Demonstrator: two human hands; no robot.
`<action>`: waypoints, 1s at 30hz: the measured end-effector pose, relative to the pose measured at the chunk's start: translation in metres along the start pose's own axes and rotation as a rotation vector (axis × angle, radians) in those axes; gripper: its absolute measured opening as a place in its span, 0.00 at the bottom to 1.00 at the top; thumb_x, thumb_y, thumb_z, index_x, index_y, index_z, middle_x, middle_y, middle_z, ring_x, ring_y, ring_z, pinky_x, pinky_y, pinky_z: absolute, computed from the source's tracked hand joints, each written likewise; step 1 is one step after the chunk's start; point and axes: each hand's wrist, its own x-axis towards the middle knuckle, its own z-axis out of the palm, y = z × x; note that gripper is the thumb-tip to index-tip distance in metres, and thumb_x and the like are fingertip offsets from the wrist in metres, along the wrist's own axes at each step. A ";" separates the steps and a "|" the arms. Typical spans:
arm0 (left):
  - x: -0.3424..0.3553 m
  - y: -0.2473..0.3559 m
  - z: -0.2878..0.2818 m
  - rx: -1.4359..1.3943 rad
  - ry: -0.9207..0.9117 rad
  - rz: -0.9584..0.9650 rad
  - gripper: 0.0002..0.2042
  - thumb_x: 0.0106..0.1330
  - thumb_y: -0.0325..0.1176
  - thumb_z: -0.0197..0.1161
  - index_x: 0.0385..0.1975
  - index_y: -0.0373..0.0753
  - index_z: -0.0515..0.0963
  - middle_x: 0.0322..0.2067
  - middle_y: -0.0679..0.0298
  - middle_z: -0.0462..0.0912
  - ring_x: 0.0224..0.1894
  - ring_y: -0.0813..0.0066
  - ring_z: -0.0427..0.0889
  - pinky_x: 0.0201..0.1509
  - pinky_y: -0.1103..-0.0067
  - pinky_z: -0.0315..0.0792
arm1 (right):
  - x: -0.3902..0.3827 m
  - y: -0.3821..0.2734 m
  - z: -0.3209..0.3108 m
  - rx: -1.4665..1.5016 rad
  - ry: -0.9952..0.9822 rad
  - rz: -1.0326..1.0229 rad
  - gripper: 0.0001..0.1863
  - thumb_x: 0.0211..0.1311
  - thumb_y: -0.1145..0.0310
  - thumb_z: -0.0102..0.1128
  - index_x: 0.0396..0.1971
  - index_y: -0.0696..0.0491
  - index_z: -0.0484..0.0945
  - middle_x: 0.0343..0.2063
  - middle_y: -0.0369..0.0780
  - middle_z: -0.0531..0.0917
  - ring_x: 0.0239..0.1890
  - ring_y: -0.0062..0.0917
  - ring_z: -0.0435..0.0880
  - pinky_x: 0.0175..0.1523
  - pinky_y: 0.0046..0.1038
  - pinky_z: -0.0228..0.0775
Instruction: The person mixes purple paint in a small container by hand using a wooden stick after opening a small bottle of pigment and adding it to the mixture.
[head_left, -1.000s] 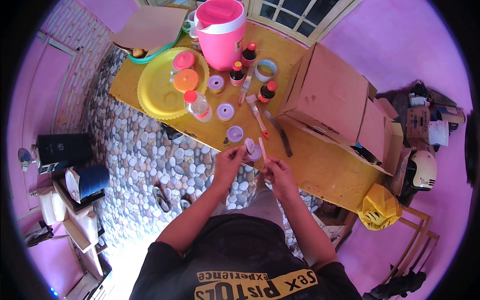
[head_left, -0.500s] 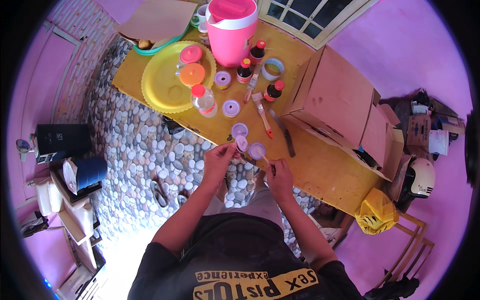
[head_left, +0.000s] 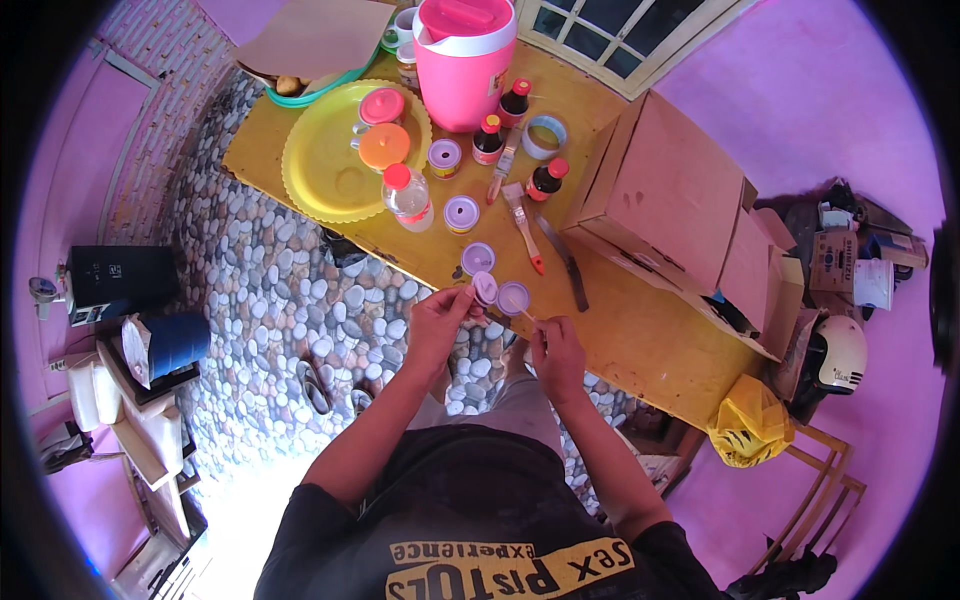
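My left hand (head_left: 440,312) pinches a small round pale lid (head_left: 485,288) just above the front edge of the yellow table (head_left: 650,340). Right beside the lid is a small purple-rimmed jar (head_left: 513,297), open, at the table's edge. My right hand (head_left: 556,352) is closed on a thin stick (head_left: 526,316) whose tip points into that jar. More small purple jars, one (head_left: 478,258) close behind and another (head_left: 461,213) farther back, stand shut on the table.
Behind the jars lie an orange-handled brush (head_left: 523,212) and a dark flat tool (head_left: 566,266). A yellow tray (head_left: 335,165), pink jug (head_left: 464,58), red-capped bottles (head_left: 546,178), a tape roll (head_left: 546,135) and a large cardboard box (head_left: 660,190) crowd the table. Pebble-pattern floor lies below.
Both hands held the small jar together before. Now the lid is off, held to the left in my left hand, and my right hand holds a stick at the jar.
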 end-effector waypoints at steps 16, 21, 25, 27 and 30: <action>-0.004 -0.003 -0.003 -0.020 -0.048 0.006 0.15 0.77 0.39 0.64 0.44 0.30 0.85 0.32 0.62 0.88 0.33 0.76 0.87 0.44 0.78 0.81 | 0.000 0.005 -0.002 0.028 -0.003 0.027 0.06 0.66 0.74 0.66 0.39 0.53 0.78 0.36 0.43 0.79 0.33 0.42 0.84 0.35 0.39 0.77; -0.002 -0.007 -0.005 -0.008 -0.039 -0.029 0.14 0.77 0.38 0.65 0.46 0.29 0.84 0.34 0.62 0.88 0.34 0.74 0.87 0.44 0.77 0.82 | -0.001 0.002 -0.005 0.200 0.010 0.190 0.06 0.66 0.75 0.66 0.41 0.55 0.79 0.36 0.42 0.81 0.33 0.34 0.85 0.36 0.32 0.78; -0.001 -0.012 -0.008 -0.022 -0.043 -0.047 0.15 0.78 0.39 0.64 0.48 0.30 0.83 0.34 0.62 0.87 0.34 0.75 0.86 0.45 0.78 0.82 | 0.004 -0.018 -0.017 0.460 -0.013 0.417 0.06 0.69 0.74 0.66 0.43 0.57 0.81 0.34 0.38 0.84 0.32 0.22 0.85 0.38 0.24 0.77; 0.000 -0.014 -0.007 -0.010 -0.053 -0.041 0.15 0.78 0.39 0.64 0.47 0.30 0.84 0.34 0.62 0.88 0.34 0.75 0.87 0.45 0.78 0.82 | 0.001 -0.016 -0.013 0.632 -0.034 0.502 0.07 0.70 0.73 0.66 0.43 0.58 0.81 0.33 0.37 0.84 0.32 0.19 0.85 0.38 0.23 0.76; 0.000 -0.016 -0.004 0.021 -0.065 -0.024 0.15 0.78 0.39 0.63 0.46 0.31 0.84 0.33 0.63 0.88 0.34 0.76 0.86 0.45 0.78 0.81 | 0.005 -0.018 -0.011 0.856 -0.081 0.675 0.08 0.71 0.72 0.67 0.43 0.59 0.81 0.32 0.35 0.85 0.31 0.16 0.83 0.37 0.20 0.75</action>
